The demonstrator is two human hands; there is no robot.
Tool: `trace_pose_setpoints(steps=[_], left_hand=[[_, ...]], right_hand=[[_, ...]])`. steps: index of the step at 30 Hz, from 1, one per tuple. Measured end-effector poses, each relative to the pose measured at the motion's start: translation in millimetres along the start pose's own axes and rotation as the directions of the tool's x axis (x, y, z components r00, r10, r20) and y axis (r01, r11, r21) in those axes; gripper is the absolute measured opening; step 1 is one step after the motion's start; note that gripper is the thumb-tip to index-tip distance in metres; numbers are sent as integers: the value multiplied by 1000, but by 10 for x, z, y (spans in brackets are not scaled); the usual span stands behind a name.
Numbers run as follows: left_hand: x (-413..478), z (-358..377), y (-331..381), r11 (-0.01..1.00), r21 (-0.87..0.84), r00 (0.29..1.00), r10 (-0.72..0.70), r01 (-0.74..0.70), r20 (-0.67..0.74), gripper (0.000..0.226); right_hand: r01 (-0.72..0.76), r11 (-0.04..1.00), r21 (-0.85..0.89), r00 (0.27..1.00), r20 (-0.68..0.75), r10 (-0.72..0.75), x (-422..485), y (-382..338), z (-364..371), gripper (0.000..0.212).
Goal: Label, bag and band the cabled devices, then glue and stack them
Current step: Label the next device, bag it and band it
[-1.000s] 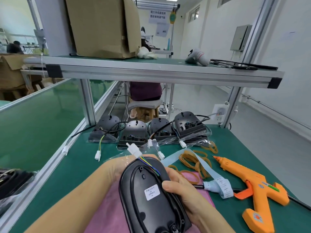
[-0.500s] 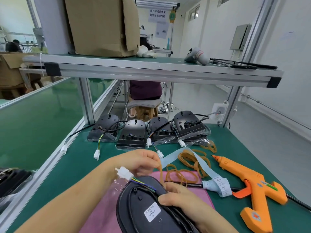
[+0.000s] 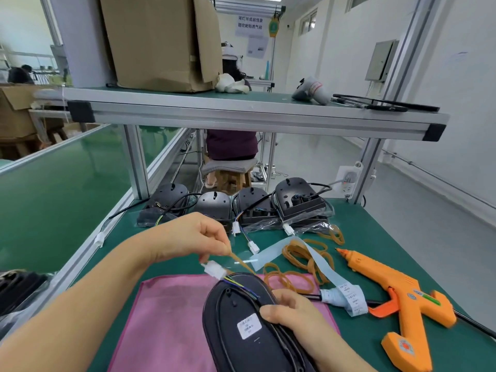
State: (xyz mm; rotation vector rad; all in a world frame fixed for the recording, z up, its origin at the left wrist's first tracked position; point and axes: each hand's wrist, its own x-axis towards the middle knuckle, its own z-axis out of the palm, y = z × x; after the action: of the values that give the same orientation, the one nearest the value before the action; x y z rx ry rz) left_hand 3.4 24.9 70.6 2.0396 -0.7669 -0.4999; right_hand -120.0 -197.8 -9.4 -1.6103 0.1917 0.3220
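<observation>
- Left grip (image 3: 198, 237) is pinching a band (image 3: 241, 261), stretching it toward the device (image 3: 241, 345)
- Right grip (image 3: 295, 312) is curling round that labelled device on the cloth (image 3: 166, 318)
- Others (image 3: 295, 202) are sitting bagged behind; gluing, stacking are looking undone, gun (image 3: 397, 296) lying idle

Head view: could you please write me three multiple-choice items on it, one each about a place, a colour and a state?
1. The glue gun lies: A on the cloth; B on the table, right of the device; C in the left hand.
2. The cloth is: A pink; B yellow; C white.
3. The left hand: A lies flat; B pinches a band; C grips the glue gun.

Answers: B, it rests on the green table; A, the cloth under the device is pink; B, its fingers pinch a stretched band.
</observation>
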Motion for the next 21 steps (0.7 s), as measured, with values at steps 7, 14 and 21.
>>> trace_pose_setpoints(steps=[7,14,21], left_hand=[[-179,25,-245,968,-251,993,-11,-18,-114,21],[-307,87,-329,933,-353,995,-94,73,-41,26],[-250,268,-55,990,143,941,46,3,-335,21]], right_hand=[[114,989,99,992,-71,-107,-9,1,5,52],[111,992,58,991,-78,-107,-6,-23,-14,50],[85,996,41,990,-119,-80,17,-41,19,48]])
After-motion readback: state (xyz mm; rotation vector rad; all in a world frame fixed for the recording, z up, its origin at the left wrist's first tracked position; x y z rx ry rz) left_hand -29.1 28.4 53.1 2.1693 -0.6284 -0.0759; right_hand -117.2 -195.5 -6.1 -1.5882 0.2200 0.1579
